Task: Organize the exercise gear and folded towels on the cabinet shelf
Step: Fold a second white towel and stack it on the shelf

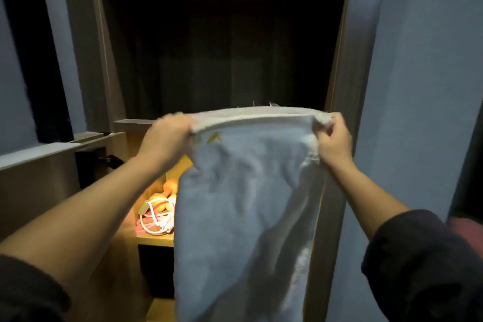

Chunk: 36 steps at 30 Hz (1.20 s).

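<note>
Towel (pixel 243 191) hangs pinched by its top corners in my left hand (pixel 167 136) and right hand (pixel 332 141); I'd keep the edge taut and fold evenly.

left grip (pixel 167 134) and right grip (pixel 332 141) on towel (pixel 248 204), arms outstretched

No lettering, brand or number can be read here; the only mark is a small yellow emblem (pixel 213 137) near the top edge of the pale towel (pixel 243 191), too blurred to make out.
</note>
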Tool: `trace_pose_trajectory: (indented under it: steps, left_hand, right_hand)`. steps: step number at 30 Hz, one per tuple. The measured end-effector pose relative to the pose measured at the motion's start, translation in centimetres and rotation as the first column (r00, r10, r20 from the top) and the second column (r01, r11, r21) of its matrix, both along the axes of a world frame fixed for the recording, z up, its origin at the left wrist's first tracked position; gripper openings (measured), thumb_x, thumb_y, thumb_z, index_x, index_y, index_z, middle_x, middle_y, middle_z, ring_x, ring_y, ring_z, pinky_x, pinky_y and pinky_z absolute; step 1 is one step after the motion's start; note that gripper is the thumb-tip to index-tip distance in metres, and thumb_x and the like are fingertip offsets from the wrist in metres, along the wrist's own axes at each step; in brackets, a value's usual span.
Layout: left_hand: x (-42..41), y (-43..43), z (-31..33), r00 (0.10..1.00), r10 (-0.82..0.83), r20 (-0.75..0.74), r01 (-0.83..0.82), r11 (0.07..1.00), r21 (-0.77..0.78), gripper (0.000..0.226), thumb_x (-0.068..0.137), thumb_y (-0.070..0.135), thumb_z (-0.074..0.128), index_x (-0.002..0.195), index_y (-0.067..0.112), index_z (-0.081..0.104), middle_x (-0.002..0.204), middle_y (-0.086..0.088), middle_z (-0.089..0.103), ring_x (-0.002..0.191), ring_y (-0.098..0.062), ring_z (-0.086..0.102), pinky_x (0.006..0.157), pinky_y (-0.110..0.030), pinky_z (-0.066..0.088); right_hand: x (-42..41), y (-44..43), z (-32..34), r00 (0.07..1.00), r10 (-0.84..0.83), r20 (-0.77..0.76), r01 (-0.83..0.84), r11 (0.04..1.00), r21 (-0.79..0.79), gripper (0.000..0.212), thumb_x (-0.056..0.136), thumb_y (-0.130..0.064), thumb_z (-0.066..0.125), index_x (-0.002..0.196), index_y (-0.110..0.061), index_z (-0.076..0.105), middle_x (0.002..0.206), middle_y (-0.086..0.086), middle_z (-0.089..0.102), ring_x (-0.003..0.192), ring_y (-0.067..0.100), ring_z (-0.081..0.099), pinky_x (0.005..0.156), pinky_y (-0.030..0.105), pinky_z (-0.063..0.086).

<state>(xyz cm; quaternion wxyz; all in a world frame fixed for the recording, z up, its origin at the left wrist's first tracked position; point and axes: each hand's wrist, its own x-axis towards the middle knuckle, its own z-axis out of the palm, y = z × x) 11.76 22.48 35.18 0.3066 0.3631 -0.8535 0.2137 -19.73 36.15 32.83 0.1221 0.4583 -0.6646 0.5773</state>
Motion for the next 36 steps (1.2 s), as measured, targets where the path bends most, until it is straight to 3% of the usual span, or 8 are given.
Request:
trace_pose_trajectory:
  steps: [3,8,11,16,20,24,29,36]
  left_hand:
    - [-0.1,0.2,-1.5,0.951,0.089,0.296,-0.155,0.966,0.208,0.013,0.088,0.014,0.061,0.099,0.016,0.067,0.097,-0.005,0.065,0.088,-0.027,0.064,0.072,-0.033,0.052]
    - [0.8,-1.0,-1.2,0.977,0.108,0.185,-0.155,0.953,0.261,0.008,0.091,0.019,0.065,0.098,0.019,0.066,0.082,0.000,0.060,0.074,-0.015,0.061,0.060,-0.026,0.052]
    - [1.1,-1.3,-0.9,0.999,0.019,0.051,-0.020,1.000,0.018,0.012,0.089,0.013,0.063,0.100,0.015,0.066,0.093,-0.005,0.063,0.085,-0.026,0.062,0.069,-0.038,0.053]
    - [1.3,-1.2,-0.4,0.932,0.111,0.344,-0.140,0.988,0.062,0.016,0.091,0.016,0.056,0.106,0.019,0.062,0.103,-0.003,0.061,0.096,-0.025,0.062,0.076,-0.037,0.052]
    - [1.6,-1.7,-0.3,0.974,0.005,0.226,-0.014,0.999,0.037,0.007,0.094,0.021,0.056,0.099,0.020,0.061,0.097,-0.001,0.060,0.087,-0.021,0.061,0.070,-0.033,0.051]
    - [2.9,-1.8,1.1,0.971,-0.123,0.203,0.068,0.964,0.256,0.012,0.096,0.025,0.056,0.086,0.020,0.059,0.087,0.001,0.058,0.080,-0.014,0.057,0.073,-0.036,0.052]
    - [5.3,-0.6,3.3,0.974,-0.197,0.114,0.168,0.959,0.227,0.014,0.093,0.024,0.061,0.082,0.016,0.057,0.079,0.000,0.057,0.077,-0.020,0.058,0.067,-0.041,0.049]
    - [8.4,4.2,2.1,0.909,-0.353,-0.220,0.396,0.896,0.200,0.034,0.093,0.034,0.062,0.063,0.019,0.057,0.058,0.000,0.055,0.054,-0.015,0.053,0.051,-0.027,0.036]
  right_hand:
    - [0.2,-0.4,-2.2,0.995,0.083,-0.055,-0.055,0.918,0.393,0.006,0.098,-0.020,0.053,0.093,-0.021,0.053,0.088,-0.004,0.057,0.082,0.015,0.055,0.061,0.024,0.039]
    - [0.0,-0.6,-2.0,0.998,0.065,0.001,-0.063,0.956,0.287,0.014,0.098,-0.025,0.056,0.089,-0.014,0.052,0.080,-0.002,0.054,0.069,0.007,0.046,0.054,0.021,0.036]
    - [0.2,-0.8,-1.5,1.000,0.030,0.005,-0.031,0.998,0.050,0.014,0.097,-0.024,0.056,0.085,-0.019,0.049,0.077,-0.004,0.052,0.066,0.005,0.045,0.049,0.015,0.033]
    - [-0.4,-0.9,-1.2,0.994,0.112,-0.005,-0.103,0.925,0.367,0.014,0.096,-0.023,0.059,0.084,-0.021,0.051,0.084,-0.005,0.055,0.074,0.010,0.052,0.058,0.025,0.037]
    - [-0.8,-0.3,-1.8,0.979,0.139,0.151,-0.171,0.958,0.229,0.012,0.097,-0.024,0.058,0.091,-0.013,0.055,0.083,0.002,0.057,0.070,0.016,0.052,0.054,0.026,0.041]
    - [-0.9,0.4,-1.1,0.972,0.164,0.170,-0.199,0.955,0.219,0.027,0.096,-0.024,0.059,0.094,0.003,0.057,0.083,0.011,0.055,0.073,0.021,0.052,0.055,0.026,0.044]
    - [0.5,2.6,1.5,0.947,0.261,0.189,-0.287,0.950,0.123,0.013,0.095,-0.026,0.061,0.095,-0.014,0.065,0.085,0.002,0.064,0.068,0.011,0.060,0.049,0.017,0.046]
    - [3.1,8.6,1.5,0.761,0.516,0.394,-0.590,0.803,0.088,0.036,0.094,-0.026,0.060,0.123,-0.004,0.061,0.116,0.015,0.069,0.105,0.031,0.068,0.085,0.039,0.057]
